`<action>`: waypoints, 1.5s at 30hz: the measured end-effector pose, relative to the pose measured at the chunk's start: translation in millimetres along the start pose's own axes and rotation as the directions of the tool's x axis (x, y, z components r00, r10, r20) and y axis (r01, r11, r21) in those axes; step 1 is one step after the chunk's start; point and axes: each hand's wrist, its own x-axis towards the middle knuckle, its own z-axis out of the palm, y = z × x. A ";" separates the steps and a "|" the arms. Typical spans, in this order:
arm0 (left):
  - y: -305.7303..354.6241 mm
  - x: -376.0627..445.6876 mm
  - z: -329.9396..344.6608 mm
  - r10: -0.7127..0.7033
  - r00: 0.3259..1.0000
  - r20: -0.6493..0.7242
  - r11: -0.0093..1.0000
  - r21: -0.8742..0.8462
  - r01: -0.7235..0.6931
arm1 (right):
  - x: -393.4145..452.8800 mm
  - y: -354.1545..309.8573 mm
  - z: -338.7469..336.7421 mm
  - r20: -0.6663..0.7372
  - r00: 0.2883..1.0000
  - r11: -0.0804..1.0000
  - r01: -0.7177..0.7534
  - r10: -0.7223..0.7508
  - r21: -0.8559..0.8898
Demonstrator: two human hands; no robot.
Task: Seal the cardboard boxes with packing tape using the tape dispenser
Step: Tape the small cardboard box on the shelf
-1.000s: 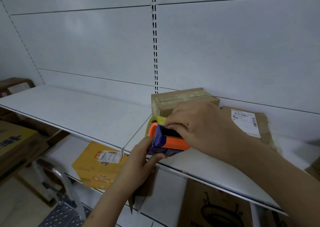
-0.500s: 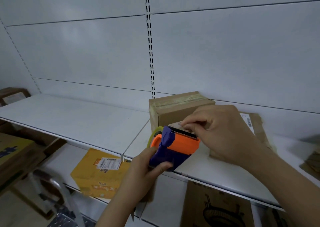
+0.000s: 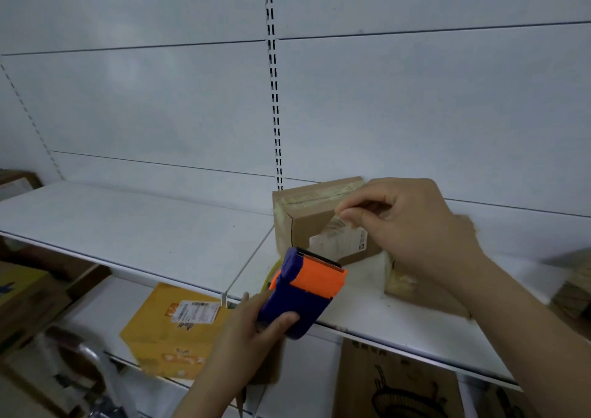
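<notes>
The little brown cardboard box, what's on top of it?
Yellowish old tape strips run along the small brown cardboard box lid. The right hand covers the lid's right end.

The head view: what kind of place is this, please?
Probably a stockroom or parcel packing area, though that is a guess. White metal shelving with a slotted upright holds a taped cardboard box, more labelled parcels lie on the shelf below, and the left hand holds a tape dispenser.
</notes>
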 end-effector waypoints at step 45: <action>58.6 26.8 -0.9 -0.550 0.835 0.030 0.288 -0.931 0.223 | 198.5 57.5 135.7 0.610 0.789 0.912 0.303 -0.078 -0.276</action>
